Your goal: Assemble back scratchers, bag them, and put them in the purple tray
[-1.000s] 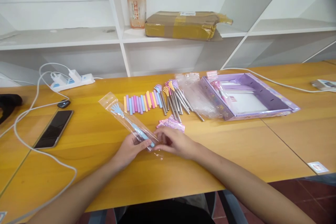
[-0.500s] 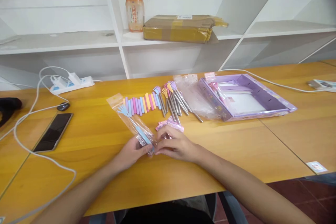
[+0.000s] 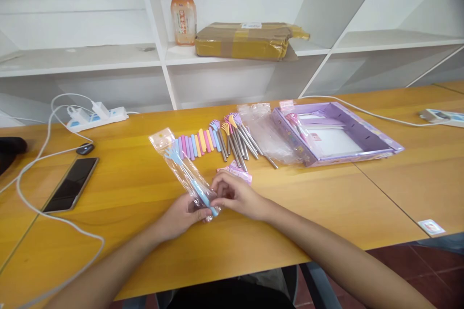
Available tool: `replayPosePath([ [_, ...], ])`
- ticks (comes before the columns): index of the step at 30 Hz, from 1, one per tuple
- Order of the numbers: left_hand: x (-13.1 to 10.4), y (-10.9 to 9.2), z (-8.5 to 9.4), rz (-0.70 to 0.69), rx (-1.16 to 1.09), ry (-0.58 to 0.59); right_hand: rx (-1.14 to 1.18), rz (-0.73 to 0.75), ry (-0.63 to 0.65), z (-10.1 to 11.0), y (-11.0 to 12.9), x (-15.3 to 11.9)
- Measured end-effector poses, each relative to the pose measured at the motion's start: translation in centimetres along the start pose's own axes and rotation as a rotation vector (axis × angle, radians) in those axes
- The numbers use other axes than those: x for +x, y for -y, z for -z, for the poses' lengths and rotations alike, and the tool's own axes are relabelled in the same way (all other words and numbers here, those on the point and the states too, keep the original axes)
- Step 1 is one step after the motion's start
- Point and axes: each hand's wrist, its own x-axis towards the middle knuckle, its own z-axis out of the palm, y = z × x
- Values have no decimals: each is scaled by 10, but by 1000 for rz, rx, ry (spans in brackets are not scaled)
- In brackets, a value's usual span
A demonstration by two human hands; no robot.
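A blue back scratcher [image 3: 199,191] with a claw-shaped head and metal shaft lies inside a clear plastic bag [image 3: 191,174]. My left hand [image 3: 184,213] is closed around the bag near the handle end, thumb on top. At the same end, my right hand [image 3: 237,195] pinches the edge of the bag beside the handle. Pink printed cards [image 3: 237,170] lie just behind my right hand. Beyond the bag sits a row of pastel handles [image 3: 195,145]. To its right, several claw-headed metal rods [image 3: 241,140] are heaped together.
Empty clear bags [image 3: 266,130] lie against a purple open box [image 3: 377,141], with a bagged pink scratcher [image 3: 299,125] over its side. A phone [image 3: 72,184], a white cable [image 3: 68,219] and a power strip [image 3: 97,119] are at the left. Shelves behind hold a bottle [image 3: 183,17] and a taped carton [image 3: 246,41].
The blue back scratcher's handle end now shows more clearly within the bag. My right hand's fingers have curled in closer at the bag's edge. The view has shifted slightly.
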Motion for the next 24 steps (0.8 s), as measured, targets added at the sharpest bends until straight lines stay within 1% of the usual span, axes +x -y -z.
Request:
replayPosePath([
  [2,0,-1,-1,-18,-30,18,177,-138,26,0,-1,0],
  [4,0,-1,-1,-42,-53,46,282,-219,33,1,-3,2],
  [8,-1,-2,-4,-74,-99,69,327,-305,47,4,-4,3],
  [11,-3,-2,-6,-67,-156,73,361,-346,64,5,-3,3],
  [15,-5,-1,-8,-75,-190,129,420,-383,157,3,-3,3],
  [19,-5,3,-4,-65,-193,163,421,-364,156,2,-1,2],
  [20,-4,4,-2,-59,-179,143,428,-367,167,2,1,1],
  [21,-3,5,2,-61,-162,99,436,-382,195,2,3,0],
  [22,-2,5,6,-72,-148,31,441,-405,241,2,6,-1],
  [24,3,3,14,-134,-160,-162,444,-469,386,1,13,-4],
])
